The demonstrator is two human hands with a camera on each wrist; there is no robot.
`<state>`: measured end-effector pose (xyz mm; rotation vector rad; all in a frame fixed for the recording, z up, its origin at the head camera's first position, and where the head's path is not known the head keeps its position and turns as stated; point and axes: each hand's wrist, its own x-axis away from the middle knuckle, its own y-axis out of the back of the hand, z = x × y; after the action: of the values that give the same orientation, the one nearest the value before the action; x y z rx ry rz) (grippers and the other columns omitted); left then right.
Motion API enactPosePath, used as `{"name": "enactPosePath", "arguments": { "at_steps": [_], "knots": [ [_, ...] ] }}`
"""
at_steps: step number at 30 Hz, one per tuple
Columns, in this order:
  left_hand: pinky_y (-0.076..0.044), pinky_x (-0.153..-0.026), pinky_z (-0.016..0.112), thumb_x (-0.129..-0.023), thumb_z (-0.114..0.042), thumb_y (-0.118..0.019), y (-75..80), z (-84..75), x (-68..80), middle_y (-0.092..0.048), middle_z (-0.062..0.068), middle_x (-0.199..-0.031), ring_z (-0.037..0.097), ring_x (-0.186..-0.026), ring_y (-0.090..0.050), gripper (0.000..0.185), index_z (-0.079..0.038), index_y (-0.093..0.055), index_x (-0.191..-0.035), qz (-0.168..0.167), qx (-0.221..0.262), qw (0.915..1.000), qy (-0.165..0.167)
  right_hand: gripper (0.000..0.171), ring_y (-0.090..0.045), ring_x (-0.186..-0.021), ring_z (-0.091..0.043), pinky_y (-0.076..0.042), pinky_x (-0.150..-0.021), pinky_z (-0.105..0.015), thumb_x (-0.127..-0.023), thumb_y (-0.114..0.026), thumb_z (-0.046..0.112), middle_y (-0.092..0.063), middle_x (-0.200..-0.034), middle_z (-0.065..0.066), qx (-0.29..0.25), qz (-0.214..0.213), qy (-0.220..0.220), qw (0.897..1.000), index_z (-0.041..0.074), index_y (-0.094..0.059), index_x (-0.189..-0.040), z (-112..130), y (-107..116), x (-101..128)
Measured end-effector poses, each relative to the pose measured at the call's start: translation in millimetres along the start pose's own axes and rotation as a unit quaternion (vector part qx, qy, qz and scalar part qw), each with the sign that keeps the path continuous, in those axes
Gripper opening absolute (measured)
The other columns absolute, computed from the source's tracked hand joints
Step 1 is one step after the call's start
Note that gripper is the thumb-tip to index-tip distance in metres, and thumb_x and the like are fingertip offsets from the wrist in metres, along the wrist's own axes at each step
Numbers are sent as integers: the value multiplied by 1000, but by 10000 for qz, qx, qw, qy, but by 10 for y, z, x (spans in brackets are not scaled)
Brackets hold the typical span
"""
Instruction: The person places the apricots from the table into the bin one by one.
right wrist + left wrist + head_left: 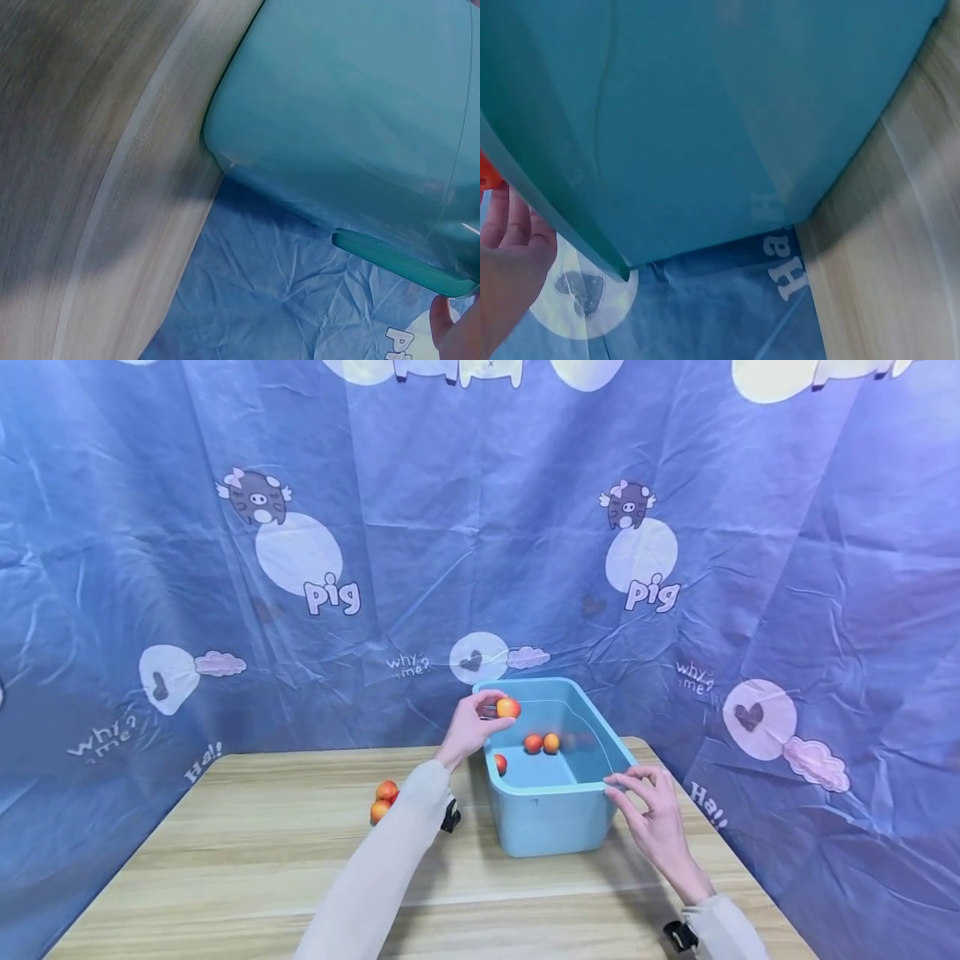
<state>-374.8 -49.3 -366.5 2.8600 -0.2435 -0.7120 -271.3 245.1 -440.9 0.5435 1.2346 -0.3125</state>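
Observation:
My left hand [474,724] pinches a round red-and-yellow fruit [508,708] above the left rim of a light blue plastic bin [555,822]. The left wrist view shows the same fingers beside the bin's wall, with part of the orange-red fruit [487,174] at the frame edge. My right hand [654,814] grips the bin's front right corner by the rim, thumb on the outside. Inside the bin lie a red fruit [533,743], a yellower fruit [551,743] and another red fruit [500,764] partly hidden by the near left wall.
Left of the bin, a small cluster of similar fruits [381,811] sits on the wooden table [247,852], partly covered by my left sleeve. A blue printed curtain [420,543] hangs close behind the bin and along both sides.

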Motion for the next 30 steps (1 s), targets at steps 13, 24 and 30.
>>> {"name": "enactPosePath", "arguments": {
  "at_steps": [13, 24, 30],
  "knots": [
    [-59, -78, 37, -84, -6, -76, -155, -38, -126, -62, 11, -124, 20, -84, -69, 42, -13, -66, -124, 232, -76, 9996, 165, 21, -46, -96, -17, -31, -85, -27, -73, -79, 7, -59, -93, -13, 39, -8, 8, 10000, 7, -77, -93, -15, 0, 8],
    [-56, -73, 28, -82, -12, -79, -248, -37, -263, -68, 9, -116, 19, -85, -68, 39, -15, -69, -120, -115, -525, 9981, 295, 28, -47, -95, -19, -30, -86, -24, -67, -79, -2, -59, -93, -13, -24, 7, 39, 10000, 7, -77, -94, -15, -7, -3],
    [-55, -70, 26, -80, -16, -82, -308, -49, -318, -71, 9, -105, 17, -84, -68, 36, -17, -70, -114, -206, -881, 9954, 322, 29, -46, -95, -19, -31, -85, -27, -66, -79, -4, -59, -93, -13, 1, -19, 1, 10000, 7, -77, -93, -6, -3, 3]
  ]
}}
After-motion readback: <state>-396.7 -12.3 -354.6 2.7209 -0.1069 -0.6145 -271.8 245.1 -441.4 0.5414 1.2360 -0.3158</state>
